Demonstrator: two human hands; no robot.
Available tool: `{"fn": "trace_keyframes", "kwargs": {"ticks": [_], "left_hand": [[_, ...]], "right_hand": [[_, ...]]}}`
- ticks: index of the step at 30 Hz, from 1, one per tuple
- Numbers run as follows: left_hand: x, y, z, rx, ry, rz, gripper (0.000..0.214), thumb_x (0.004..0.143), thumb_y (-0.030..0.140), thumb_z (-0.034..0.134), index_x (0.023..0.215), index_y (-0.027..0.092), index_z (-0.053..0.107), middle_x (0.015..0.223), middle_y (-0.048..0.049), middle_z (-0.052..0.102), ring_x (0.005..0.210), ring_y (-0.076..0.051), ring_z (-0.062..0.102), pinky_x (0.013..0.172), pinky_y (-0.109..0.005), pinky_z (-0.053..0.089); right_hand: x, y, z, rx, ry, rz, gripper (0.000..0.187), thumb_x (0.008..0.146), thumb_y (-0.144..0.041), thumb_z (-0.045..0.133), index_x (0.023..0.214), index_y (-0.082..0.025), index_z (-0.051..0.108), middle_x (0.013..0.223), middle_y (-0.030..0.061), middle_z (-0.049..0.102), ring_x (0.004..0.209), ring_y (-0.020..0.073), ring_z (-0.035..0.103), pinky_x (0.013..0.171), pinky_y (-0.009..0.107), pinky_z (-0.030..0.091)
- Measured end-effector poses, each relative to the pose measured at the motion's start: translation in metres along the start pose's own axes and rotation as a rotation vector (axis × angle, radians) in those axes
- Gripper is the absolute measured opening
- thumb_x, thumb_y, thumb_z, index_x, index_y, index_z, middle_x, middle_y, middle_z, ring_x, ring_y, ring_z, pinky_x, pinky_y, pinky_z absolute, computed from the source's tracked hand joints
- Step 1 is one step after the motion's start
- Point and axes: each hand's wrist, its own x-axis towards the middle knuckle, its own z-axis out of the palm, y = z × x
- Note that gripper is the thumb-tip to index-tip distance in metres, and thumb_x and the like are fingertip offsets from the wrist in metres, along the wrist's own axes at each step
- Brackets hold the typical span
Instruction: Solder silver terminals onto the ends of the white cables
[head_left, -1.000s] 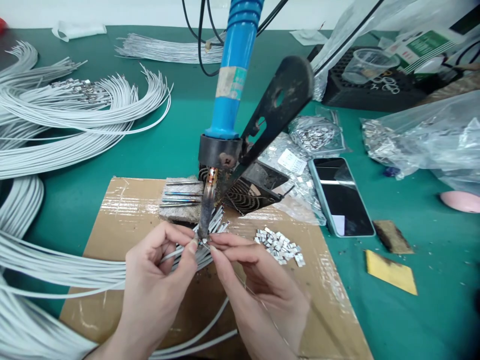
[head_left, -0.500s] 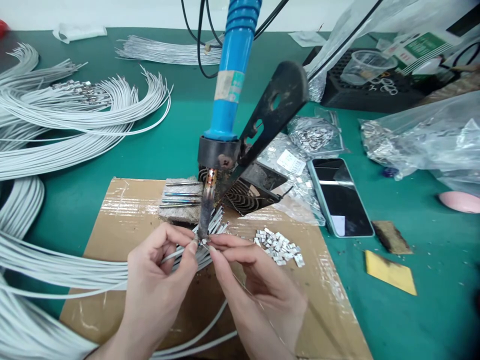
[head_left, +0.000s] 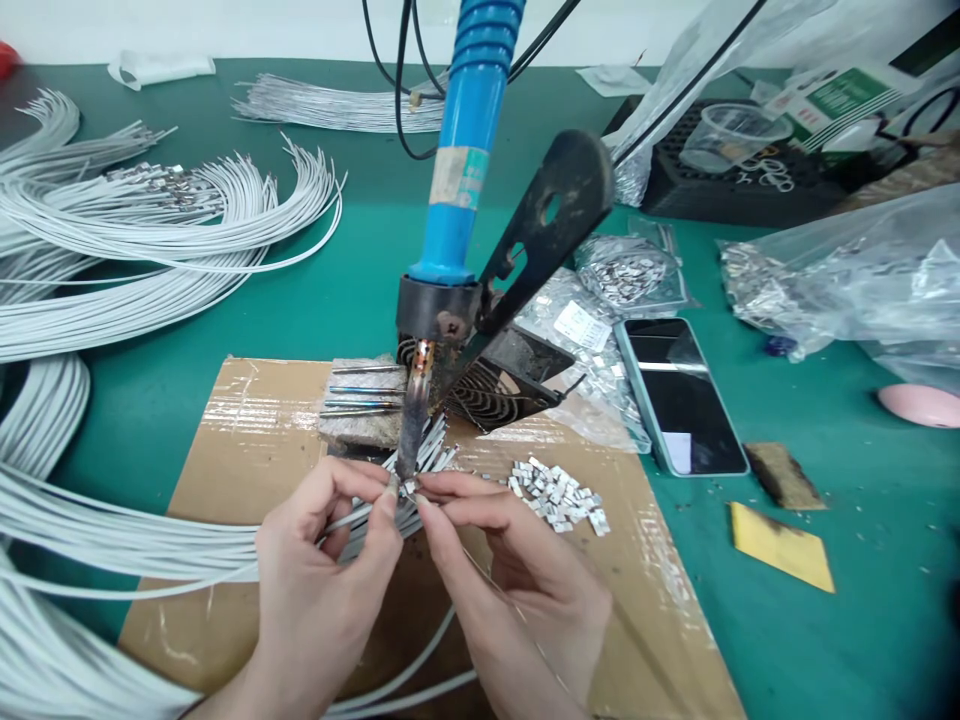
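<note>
A blue-handled soldering iron [head_left: 465, 150] is clamped in a black stand [head_left: 551, 210], its dark tip pointing down between my hands. My left hand [head_left: 322, 570] pinches a white wire [head_left: 341, 522] close to that tip. At the wire's end a small silvery metal piece [head_left: 408, 488] sits right under the iron. My right hand [head_left: 517, 580], thumb and forefinger together, grips a thin strand of solder wire [head_left: 529, 625] that trails down across the palm. Behind the fingertips lies a bundle of white wires [head_left: 433, 452]. Small metal terminals [head_left: 559, 497] are heaped to the right.
Cardboard [head_left: 232, 430] covers the green table under my hands. Coils of white wire [head_left: 135, 540] fill the left side. A phone [head_left: 686, 400], a yellow sponge [head_left: 780, 545], bags of metal parts [head_left: 626, 270] and a black crate [head_left: 735, 190] stand right. Metal rods [head_left: 364, 390] lie behind.
My left hand has shifted very slightly down and to the right, still pinching the wire. The right hand stays almost in place beside the iron's tip.
</note>
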Motion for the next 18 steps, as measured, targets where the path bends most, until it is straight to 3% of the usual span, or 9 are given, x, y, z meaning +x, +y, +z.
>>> {"fn": "trace_keyframes", "kwargs": {"ticks": [18], "left_hand": [[-0.0058,0.0046,0.0097,-0.003,0.067,0.021,0.015,0.084,0.025,0.07,0.071,0.023,0.063,0.083,0.0002,0.074,0.066,-0.013,0.065,0.051,-0.022,0.042]], "right_hand": [[0.0004,-0.0011,0.0027,-0.064,0.021,-0.089,0.018,0.089,-0.008,0.075,0.081,-0.024,0.072,0.095,0.0031,0.083,0.09,0.0185,0.08,0.079,0.028,0.063]]}}
